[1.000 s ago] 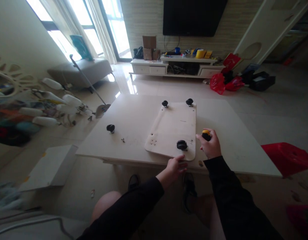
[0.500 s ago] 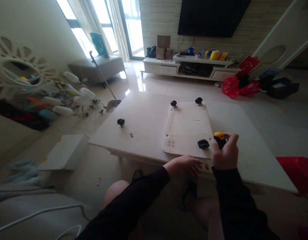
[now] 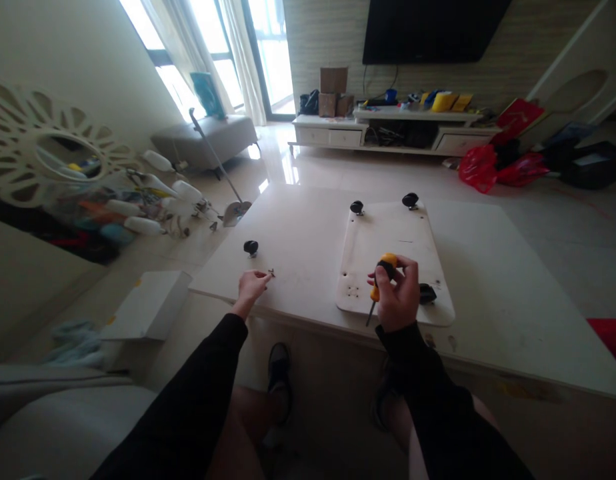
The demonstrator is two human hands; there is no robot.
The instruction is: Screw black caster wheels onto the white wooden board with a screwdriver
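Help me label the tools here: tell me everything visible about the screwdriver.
The screwdriver has a thick yellow-and-black handle, apparently plastic or rubber, and a thin, metal-looking shaft. The right hand grips the handle, hiding part of it. It slants with the shaft down, seen against the near end of the pale board. The tip's shape is too small to tell.

Yellow-black screwdriver [image 3: 387,267] tilted, tip down, over flat pale board [image 3: 388,233]; small screws [image 3: 272,272] on white tabletop [image 3: 303,227], near black caster [image 3: 251,248].
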